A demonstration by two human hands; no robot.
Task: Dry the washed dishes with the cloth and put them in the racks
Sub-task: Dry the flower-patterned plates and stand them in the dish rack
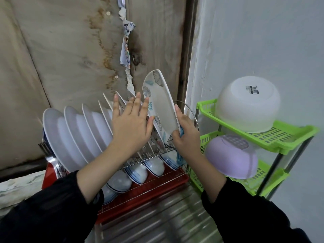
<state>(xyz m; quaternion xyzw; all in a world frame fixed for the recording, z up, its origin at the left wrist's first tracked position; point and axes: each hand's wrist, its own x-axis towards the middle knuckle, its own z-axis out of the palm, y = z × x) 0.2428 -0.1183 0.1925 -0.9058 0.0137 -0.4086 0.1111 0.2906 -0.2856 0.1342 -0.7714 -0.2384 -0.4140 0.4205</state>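
A long leaf-patterned platter (160, 104) stands on edge at the right end of the wire dish rack (154, 153). My right hand (186, 135) grips its lower right rim together with a blue cloth (181, 159) that hangs below the hand. My left hand (130, 123) is flat with fingers spread, pressing against the white plates (77, 135) lined upright in the rack, its fingertips near the platter's left edge. Blue-rimmed bowls (140, 172) sit upside down on the rack's lower tier.
A green plastic shelf (287, 137) stands to the right with an upturned white bowl (247, 104) on top and a purple bowl (231, 156) below. The rack sits on a red tray (157, 192) on a ribbed metal drainboard (157, 223). Stained wall panels close behind.
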